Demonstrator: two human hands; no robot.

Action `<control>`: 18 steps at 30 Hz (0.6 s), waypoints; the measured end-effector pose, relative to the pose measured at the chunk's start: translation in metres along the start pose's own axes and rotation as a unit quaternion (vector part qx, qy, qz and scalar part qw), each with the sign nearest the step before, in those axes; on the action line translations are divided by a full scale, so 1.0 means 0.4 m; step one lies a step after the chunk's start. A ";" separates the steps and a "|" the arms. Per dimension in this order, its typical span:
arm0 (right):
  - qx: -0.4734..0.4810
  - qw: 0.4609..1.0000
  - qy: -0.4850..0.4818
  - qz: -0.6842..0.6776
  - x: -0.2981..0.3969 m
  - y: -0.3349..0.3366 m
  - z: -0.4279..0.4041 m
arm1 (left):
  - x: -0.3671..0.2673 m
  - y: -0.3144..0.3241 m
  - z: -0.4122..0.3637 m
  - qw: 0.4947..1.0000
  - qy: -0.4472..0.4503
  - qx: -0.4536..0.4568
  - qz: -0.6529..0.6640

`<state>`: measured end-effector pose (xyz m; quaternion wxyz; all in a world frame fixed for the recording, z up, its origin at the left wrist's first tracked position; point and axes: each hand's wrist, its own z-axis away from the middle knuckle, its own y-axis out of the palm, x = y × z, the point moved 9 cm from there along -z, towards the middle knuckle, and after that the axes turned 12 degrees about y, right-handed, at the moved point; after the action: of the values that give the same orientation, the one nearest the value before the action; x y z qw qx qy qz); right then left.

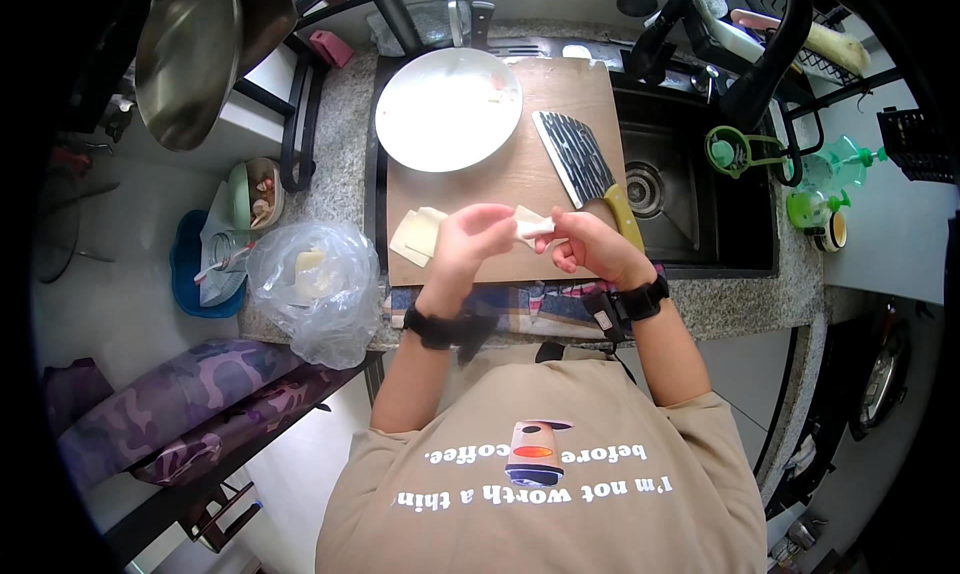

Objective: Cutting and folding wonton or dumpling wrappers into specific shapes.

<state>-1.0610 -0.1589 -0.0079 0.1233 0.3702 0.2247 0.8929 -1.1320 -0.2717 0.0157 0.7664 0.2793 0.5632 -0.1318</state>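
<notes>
My left hand [472, 236] and my right hand [596, 248] hold a small white, twisted piece of food [533, 229] between them, each pinching one end. It looks like a folded dough wrapper, though I cannot tell for sure. Just behind it, a pale flat wrapper [527, 214] shows partly on the wooden board [487, 266]. Several square wrappers [418, 233] lie overlapping beside my left hand. A cleaver [576, 154] with a patterned blade and yellow handle rests on the board's right side, its handle near my right hand. On the far left stands a white plate [442, 113] with small food scraps.
A clear plastic bag [322, 311] with a pale block [309, 270] inside sits left of the board. Further left are a food-scrap container [262, 195] and a blue basin [184, 274]. The dark sink [690, 229] is at the right, under a black faucet [772, 64]. A striped cloth [502, 309] lies along the front edge.
</notes>
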 end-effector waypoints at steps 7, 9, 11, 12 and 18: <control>0.075 0.992 0.003 -0.104 0.013 0.044 0.020 | -0.003 -0.004 0.005 1.000 0.006 0.002 -0.009; 0.018 0.995 -0.054 0.082 0.026 0.037 0.019 | -0.005 -0.002 0.006 1.000 0.007 0.001 -0.013; -0.008 0.995 -0.056 0.079 0.025 0.025 0.018 | -0.009 -0.008 0.006 1.000 0.014 -0.009 -0.009; -0.035 0.995 -0.057 0.076 0.025 0.014 0.017 | -0.006 -0.012 0.006 1.000 0.014 -0.009 -0.010; -0.038 0.995 -0.038 0.087 0.025 0.023 0.016 | 0.023 -0.026 0.004 1.000 0.003 -0.020 -0.011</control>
<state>-1.0640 -0.1610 0.0068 0.0679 0.4174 0.1525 0.8932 -1.1331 -0.2801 0.0046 0.7688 0.2581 0.5709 -0.1281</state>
